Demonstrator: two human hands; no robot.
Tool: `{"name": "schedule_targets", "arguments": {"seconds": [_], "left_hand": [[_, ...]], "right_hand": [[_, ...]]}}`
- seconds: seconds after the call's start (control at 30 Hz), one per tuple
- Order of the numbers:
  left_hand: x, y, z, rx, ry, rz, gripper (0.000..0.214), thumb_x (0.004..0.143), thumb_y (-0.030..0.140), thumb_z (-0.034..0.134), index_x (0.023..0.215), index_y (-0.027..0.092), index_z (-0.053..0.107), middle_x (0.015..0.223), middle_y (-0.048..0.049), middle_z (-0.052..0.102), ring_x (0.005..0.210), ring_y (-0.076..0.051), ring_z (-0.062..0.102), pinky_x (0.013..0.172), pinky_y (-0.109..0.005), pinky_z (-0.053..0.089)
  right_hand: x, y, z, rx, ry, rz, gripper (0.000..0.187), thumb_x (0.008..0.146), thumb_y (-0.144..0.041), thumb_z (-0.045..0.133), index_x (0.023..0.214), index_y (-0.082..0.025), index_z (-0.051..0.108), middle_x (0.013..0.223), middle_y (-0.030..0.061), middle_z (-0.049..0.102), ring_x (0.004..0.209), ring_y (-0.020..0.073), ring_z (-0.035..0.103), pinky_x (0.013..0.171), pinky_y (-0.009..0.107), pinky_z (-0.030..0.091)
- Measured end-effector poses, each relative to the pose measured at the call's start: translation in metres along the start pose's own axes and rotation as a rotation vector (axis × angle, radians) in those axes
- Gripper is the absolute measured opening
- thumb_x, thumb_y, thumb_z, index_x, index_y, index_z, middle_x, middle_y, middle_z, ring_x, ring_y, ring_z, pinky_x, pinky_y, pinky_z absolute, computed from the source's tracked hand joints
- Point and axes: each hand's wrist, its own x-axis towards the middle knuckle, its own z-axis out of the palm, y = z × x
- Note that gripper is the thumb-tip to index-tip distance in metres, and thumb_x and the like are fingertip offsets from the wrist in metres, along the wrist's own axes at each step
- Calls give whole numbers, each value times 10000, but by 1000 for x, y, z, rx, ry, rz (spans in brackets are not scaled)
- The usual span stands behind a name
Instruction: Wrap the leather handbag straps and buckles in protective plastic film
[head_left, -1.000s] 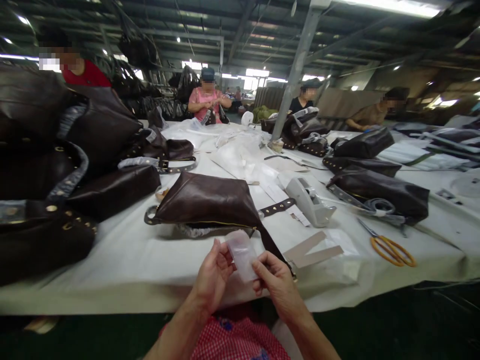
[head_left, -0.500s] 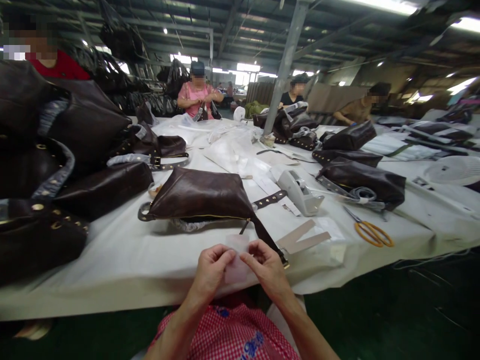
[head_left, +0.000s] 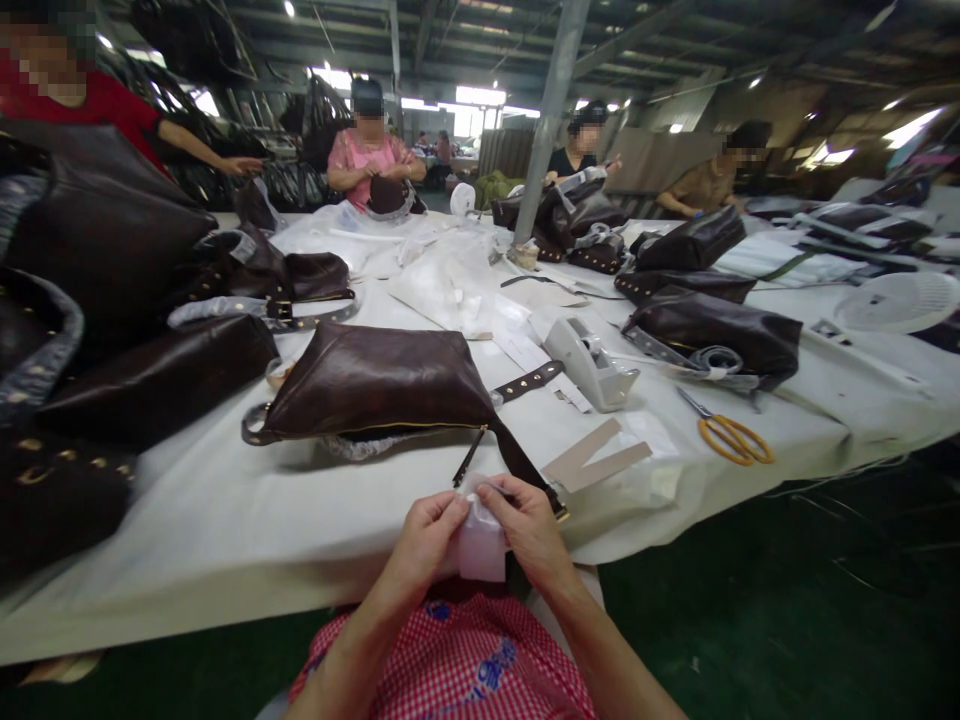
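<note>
Both hands pinch a small translucent plastic sheet [head_left: 482,556] at the table's front edge. My left hand [head_left: 421,538] grips its left side between thumb and fingers. My right hand [head_left: 531,528] is closed on the upper right part, where the sheet looks creased; the lower part hangs as a pale flap over the checked apron. Just beyond the hands lies a dark brown leather bag [head_left: 382,385], its zip side facing me. A thin leather zip pull [head_left: 469,457] hangs from the zip's right end, and a dark strap [head_left: 525,462] runs down beside my right hand.
Grey card strips [head_left: 600,455], a tape dispenser [head_left: 589,365] and orange-handled scissors [head_left: 731,437] lie to the right. More leather bags are piled on the left [head_left: 161,375] and right [head_left: 716,335]. A metal post [head_left: 551,120] rises beyond. Several people work around the table.
The sheet's upper part has become creased between my fingers, and its lower flap shows more squarely. The zip pull now slants further left. The view has turned slightly right.
</note>
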Motion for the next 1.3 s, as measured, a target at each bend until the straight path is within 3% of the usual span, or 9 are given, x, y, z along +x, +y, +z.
{"name": "schedule_targets", "arguments": {"seconds": [0.13, 0.3, 0.4, 0.53, 0.7, 1.0, 1.3], "left_hand": [[4, -1, -4, -30, -18, -58, 448, 626, 553, 733, 604, 134, 575, 558, 33, 450, 543, -88, 330, 524, -225, 245], [5, -3, -10, -29, 48, -93, 434, 629, 547, 716, 637, 131, 593, 560, 20, 491, 532, -94, 356, 525, -228, 258], [6, -4, -12, 3, 102, -90, 431, 643, 554, 690, 647, 133, 597, 551, 23, 489, 519, -97, 354, 512, -231, 255], [10, -3, -10, 95, 206, 7, 388, 679, 515, 640, 627, 132, 612, 556, 26, 473, 535, -101, 349, 508, -232, 262], [13, 3, -5, 188, 272, 137, 326, 711, 439, 605, 608, 133, 652, 595, 5, 543, 607, -127, 438, 578, -237, 344], [14, 4, -10, 1, 244, 7, 236, 573, 369, 722, 579, 144, 651, 551, 23, 562, 545, -105, 432, 546, -226, 339], [11, 9, -9, -6, 276, 31, 308, 520, 298, 751, 495, 181, 467, 450, 70, 461, 474, -75, 373, 492, -196, 299]], "right_hand": [[3, 3, -5, -103, 37, -32, 489, 783, -606, 633, 940, -163, 769, 646, 28, 638, 526, 135, 475, 456, 240, 368], [5, 8, -10, -167, -9, 9, 579, 826, -626, 557, 1085, -142, 739, 449, -37, 488, 383, 102, 396, 382, 224, 334], [8, 8, -13, -172, -13, 16, 572, 844, -589, 549, 1165, -138, 695, 439, -48, 501, 360, 90, 399, 366, 202, 329], [11, 6, -9, -146, -60, 36, 434, 824, -517, 600, 1018, -145, 711, 487, -32, 571, 346, 78, 427, 352, 187, 346], [15, 3, -2, -38, 6, 43, 336, 691, -459, 753, 823, -170, 644, 610, -14, 631, 478, 103, 555, 395, 171, 396], [19, -8, -10, -16, 3, 106, 372, 601, -473, 780, 757, -185, 603, 492, -31, 593, 402, 102, 492, 356, 182, 344], [16, -5, -8, -74, -14, 50, 273, 705, -435, 695, 681, -182, 594, 491, -15, 606, 393, 84, 460, 370, 174, 336]]}}
